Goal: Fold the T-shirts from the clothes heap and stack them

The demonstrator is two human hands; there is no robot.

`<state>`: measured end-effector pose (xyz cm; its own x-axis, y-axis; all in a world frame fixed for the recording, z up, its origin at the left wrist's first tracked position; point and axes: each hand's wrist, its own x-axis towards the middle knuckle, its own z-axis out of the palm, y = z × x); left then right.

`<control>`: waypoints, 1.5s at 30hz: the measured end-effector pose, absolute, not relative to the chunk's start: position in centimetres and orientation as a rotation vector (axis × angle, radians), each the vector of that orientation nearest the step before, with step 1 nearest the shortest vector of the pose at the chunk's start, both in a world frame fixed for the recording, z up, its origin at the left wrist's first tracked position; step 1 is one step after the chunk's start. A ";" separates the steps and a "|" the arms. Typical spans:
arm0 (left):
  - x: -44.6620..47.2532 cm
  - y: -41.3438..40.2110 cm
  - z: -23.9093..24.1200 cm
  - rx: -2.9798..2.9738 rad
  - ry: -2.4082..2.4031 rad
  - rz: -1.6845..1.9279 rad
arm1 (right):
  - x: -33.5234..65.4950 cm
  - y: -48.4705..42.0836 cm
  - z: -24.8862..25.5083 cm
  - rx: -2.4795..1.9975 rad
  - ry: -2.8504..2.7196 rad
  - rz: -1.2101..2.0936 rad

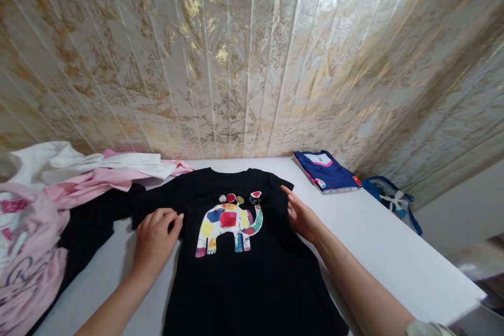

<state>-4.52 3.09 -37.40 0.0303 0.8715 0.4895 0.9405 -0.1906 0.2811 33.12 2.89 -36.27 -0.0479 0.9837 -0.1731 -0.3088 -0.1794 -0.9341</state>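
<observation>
A black T-shirt (252, 289) with a patchwork elephant print lies spread face up on the white table, its neckline toward the wall. My left hand (155, 239) is at the sleeve on the left, fingers curled and thumb close to the index finger, closed on the sleeve's lower edge; the fingertips are partly hidden. At the opposite sleeve, my right hand (303, 215) touches the cloth with its index finger stretched out along the edge. The other right fingers are partly hidden, and the hand looks open.
Loose pink, white and black clothes (79, 189) are heaped on the left. A folded navy garment (326, 170) lies at the back right of the white table (378, 252). Beyond the right edge is a blue-trimmed bag (394, 202). A gold-patterned curtain (236, 63) hangs behind.
</observation>
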 end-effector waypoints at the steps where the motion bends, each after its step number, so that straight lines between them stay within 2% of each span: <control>1: -4.2 2.9 -37.3 -2.214 -1.927 -0.894 | 33.1 3.0 -36.4 -1.078 -0.889 1.474; 9: -3.5 2.6 -37.1 -2.402 -2.011 -0.930 | 34.0 3.7 -37.1 -1.133 -0.839 1.279; 16: -3.5 2.6 -36.7 -2.305 -2.010 -0.666 | 35.2 4.7 -37.9 -1.106 -0.716 1.186; 23: -4.3 2.5 -36.0 -2.095 -1.983 -0.405 | 36.6 5.0 -38.5 -1.255 -1.191 0.499; 26: -4.3 2.5 -35.8 -2.044 -1.958 -0.560 | 36.7 5.0 -39.1 -1.428 -1.311 0.355; 30: -3.2 2.2 -36.3 -2.253 -1.865 -0.853 | 35.0 4.0 -38.5 -1.469 -1.570 0.008; 37: -2.1 2.0 -38.7 -2.425 -1.953 -0.783 | 30.0 2.1 -38.5 -1.567 -2.239 0.103; 45: -5.7 6.0 -38.2 -2.444 -1.890 -0.888 | 30.8 2.6 -38.0 -1.619 -2.354 0.068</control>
<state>-5.70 6.02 -38.19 0.1570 0.9131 0.3764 0.8726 -0.3068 0.3801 30.81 2.61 -38.03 -0.3309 0.9213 0.2043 0.9080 0.3698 -0.1969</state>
